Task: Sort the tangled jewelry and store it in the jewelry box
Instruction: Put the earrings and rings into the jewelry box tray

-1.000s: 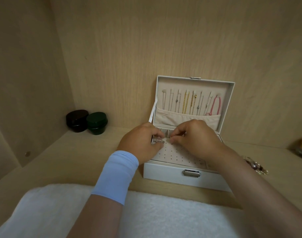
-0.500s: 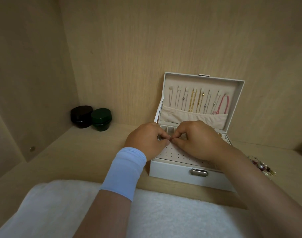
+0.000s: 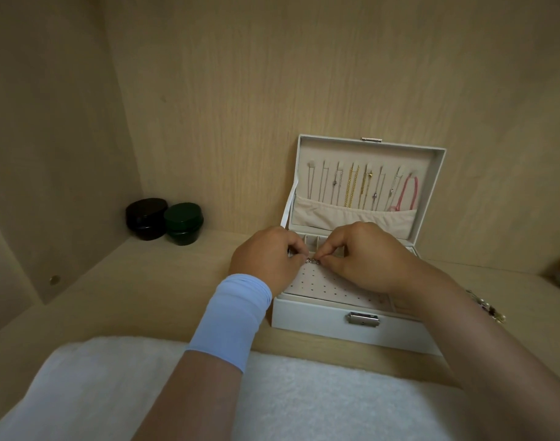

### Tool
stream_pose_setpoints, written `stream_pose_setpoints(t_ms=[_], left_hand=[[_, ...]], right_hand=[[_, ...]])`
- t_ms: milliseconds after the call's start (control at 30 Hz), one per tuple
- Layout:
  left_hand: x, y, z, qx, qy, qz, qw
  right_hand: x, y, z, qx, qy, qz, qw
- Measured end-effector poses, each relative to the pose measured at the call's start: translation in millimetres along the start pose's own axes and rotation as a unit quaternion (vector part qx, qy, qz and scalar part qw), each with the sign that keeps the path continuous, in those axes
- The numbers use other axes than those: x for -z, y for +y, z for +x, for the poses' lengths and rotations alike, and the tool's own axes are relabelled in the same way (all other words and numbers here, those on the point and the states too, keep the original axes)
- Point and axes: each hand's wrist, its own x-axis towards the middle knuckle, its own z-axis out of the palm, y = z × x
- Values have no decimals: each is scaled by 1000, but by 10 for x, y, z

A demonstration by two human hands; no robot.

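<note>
Both hands are up over the box (image 3: 317, 321), doing fiddly fingertip stuff. Left hand (image 3: 266, 259) and right hand (image 3: 367, 256) each have thumb and forefinger pinched on the same tiny silver piece (image 3: 311, 260), one from each side, other fingers curled in. It's too small to tell what kind of piece it is. It sits just above the far edge of the dotted pad (image 3: 323, 286) in the box's top tray. Left wrist has a pale blue wristband (image 3: 232, 316). The box is white, lid (image 3: 367, 152) standing open against the back wall, with thin chains (image 3: 352, 186) and a pink cord (image 3: 410, 190) hanging in a row inside it, ends tucked into a pocket. Metal latch (image 3: 363, 319) on the front. The box sits mid-shelf (image 3: 145, 297), toward the back. Just right of it, half hidden by the right forearm, there's a tangle (image 3: 487, 307) of beady jewelry. A white towel (image 3: 304, 396) lies along the shelf's near edge. Two dark jars (image 3: 164, 219), one blackish and one green, touch each other in the back left corner.
</note>
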Motion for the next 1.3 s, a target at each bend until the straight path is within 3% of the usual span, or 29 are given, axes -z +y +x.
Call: stream_pose_setpoints(t_ms=[667,833,1067,1167,1300], left_hand=[[-8,21,-54,-51,-13,30,998],[35,43,-73,-67,20,28,997],[-18,471,45,-112,46,-25,992],[-201,897,166,-141,12,-9,990],[-579,1462,371,-178,-63,6,982]], right_hand=[[29,38,-76,0,-19,43,999],[240,105,-135,-5,48,116,992],[765,791,-454,-78,100,113,986],[936,1207,-664,-118,104,68,985],[993,1662,-847,-170,41,21,984]])
